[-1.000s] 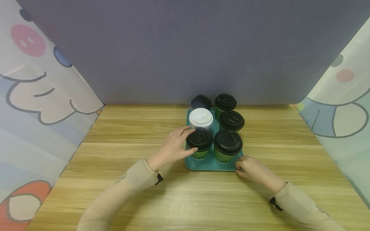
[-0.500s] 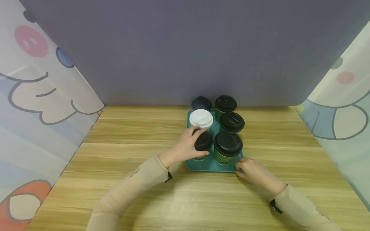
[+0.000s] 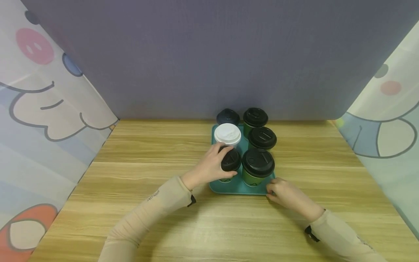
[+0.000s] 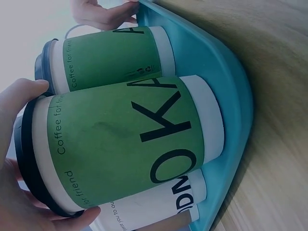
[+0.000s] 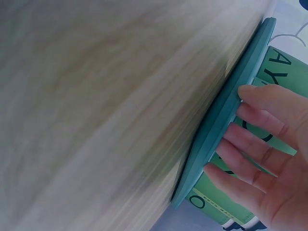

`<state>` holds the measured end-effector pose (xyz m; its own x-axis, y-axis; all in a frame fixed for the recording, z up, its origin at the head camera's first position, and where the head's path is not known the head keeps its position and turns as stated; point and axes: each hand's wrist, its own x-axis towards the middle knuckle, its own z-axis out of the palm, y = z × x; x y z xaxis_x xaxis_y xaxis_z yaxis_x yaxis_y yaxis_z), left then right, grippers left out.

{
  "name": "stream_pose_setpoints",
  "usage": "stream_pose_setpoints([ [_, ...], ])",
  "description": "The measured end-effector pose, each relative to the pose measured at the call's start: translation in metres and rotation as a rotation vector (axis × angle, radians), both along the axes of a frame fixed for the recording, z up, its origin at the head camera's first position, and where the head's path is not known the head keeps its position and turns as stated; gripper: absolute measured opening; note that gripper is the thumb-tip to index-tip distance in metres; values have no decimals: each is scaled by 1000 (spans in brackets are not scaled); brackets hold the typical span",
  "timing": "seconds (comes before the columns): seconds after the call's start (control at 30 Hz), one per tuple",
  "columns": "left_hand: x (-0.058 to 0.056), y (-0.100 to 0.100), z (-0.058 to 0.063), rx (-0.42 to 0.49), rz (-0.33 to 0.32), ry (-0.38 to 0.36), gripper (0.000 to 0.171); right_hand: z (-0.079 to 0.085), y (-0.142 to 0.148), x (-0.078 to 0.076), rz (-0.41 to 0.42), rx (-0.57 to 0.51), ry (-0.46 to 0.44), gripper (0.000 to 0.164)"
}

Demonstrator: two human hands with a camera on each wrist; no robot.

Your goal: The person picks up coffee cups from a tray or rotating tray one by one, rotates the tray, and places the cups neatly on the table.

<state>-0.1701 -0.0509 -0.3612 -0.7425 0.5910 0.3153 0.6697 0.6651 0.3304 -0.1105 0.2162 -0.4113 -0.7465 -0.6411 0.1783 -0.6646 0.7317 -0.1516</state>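
Your left hand (image 3: 208, 166) grips the near-left green cup (image 4: 127, 139) at its black lid (image 4: 30, 156), thumb on one side of the rim and fingers on the other. The cup lies directly under that palm and reaches down from it to the teal tray (image 3: 235, 187), its long axis upright; your left hand is clearly the nearer of the two. Just past your left fingers, on the far side, stands the white-lidded cup (image 3: 227, 134). Out to the right of your left hand's grip, just beside the held cup, stands the larger-looking green cup (image 3: 258, 165), which lies ahead and to the left of your right hand (image 3: 285, 193). Your right hand holds the tray by its near-right corner, bent fingers against the rim.

Compared with a second ago, your left hand has come in from the left: its thumb and fingers now reach farther across the lid and cover more of it. Since half a second ago it has hardly shifted. Your right hand stays at the same corner, and the cups keep their places.
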Motion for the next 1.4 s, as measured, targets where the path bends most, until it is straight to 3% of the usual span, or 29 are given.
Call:
stream_pose_setpoints([
  [0.27,1,-1,5,36,4,61,76,3,-1,0,0,2,-16,25],
  [0.5,0,-6,16,98,-25,148,75,4,-2,0,-2,6,-29,24],
  [0.73,-5,-18,30,134,0,204,73,4,-2,0,-4,4,-38,24],
  [1.07,-15,-45,56,153,109,110,74,2,-1,-1,-19,4,-46,25],
  [1.4,-43,-72,66,153,210,52,75,0,0,-1,-17,5,-24,25],
])
